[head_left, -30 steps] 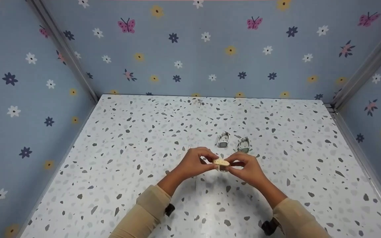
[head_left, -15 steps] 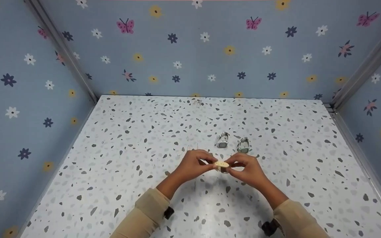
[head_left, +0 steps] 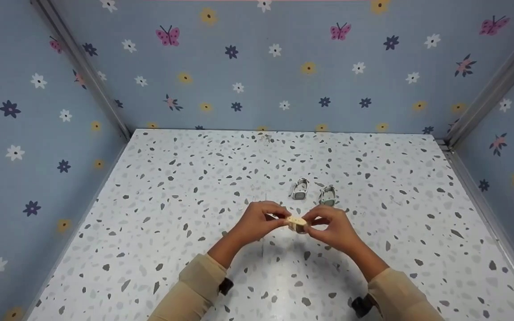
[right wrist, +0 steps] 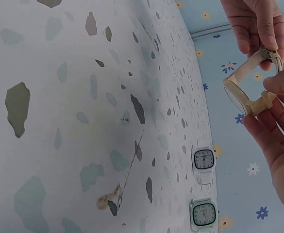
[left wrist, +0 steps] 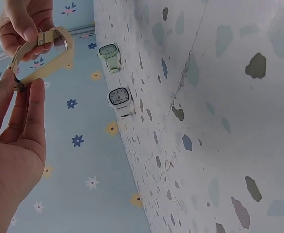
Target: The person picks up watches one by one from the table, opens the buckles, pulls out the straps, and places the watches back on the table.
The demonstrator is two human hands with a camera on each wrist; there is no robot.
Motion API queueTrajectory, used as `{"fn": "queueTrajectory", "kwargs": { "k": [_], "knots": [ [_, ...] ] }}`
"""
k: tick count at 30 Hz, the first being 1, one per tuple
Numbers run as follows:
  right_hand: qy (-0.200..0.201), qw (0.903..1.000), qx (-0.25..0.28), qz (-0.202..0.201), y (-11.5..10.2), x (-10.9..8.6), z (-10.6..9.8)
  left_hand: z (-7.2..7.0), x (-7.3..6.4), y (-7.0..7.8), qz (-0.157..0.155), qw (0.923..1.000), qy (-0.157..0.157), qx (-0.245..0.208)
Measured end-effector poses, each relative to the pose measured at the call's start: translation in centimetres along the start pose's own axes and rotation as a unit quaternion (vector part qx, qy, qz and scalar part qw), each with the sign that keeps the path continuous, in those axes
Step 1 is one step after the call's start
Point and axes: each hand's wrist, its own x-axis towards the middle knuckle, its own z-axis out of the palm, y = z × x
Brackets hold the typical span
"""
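Note:
A cream wristwatch (head_left: 296, 220) is held up over the speckled tabletop between both hands. My left hand (head_left: 257, 225) pinches one end of its strap, and my right hand (head_left: 335, 228) grips the opposite side. In the right wrist view the watch (right wrist: 242, 90) forms a loop, its strap ends meeting near the left fingers; the dial is seen only edge-on. Beyond the hands a white wristwatch (head_left: 300, 189) and a green wristwatch (head_left: 328, 196) stand side by side. Their dials face the far wall, as the left wrist view shows with the white watch (left wrist: 119, 97).
The white speckled table (head_left: 185, 178) is bounded by blue flowered panels (head_left: 257, 67) at the back and sides, joined by metal corner posts (head_left: 83, 67). A thin crack line runs along the tabletop.
Both hands stay on the cream watch. It has tilted a little and shifted slightly left with the left hand. The two standing watches have not moved on the table.

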Motion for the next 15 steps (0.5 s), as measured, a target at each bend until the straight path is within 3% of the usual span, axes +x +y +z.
{"fn": "queueTrajectory", "kwargs": {
  "k": [6,9,15],
  "knots": [
    [-0.005,1.0,0.001,0.005,0.1,0.1,-0.1,-0.1,0.1,0.0,-0.017,0.9995,0.003,-0.025],
    [-0.005,0.9999,0.005,0.015,1.3,0.0,0.0,-0.1,0.0,0.3,-0.022,0.9993,0.001,-0.029],
    [-0.001,0.9994,0.013,0.031,3.4,-0.3,0.1,-0.4,-0.4,2.6,-0.026,0.9988,-0.003,-0.041]
  ]
}}
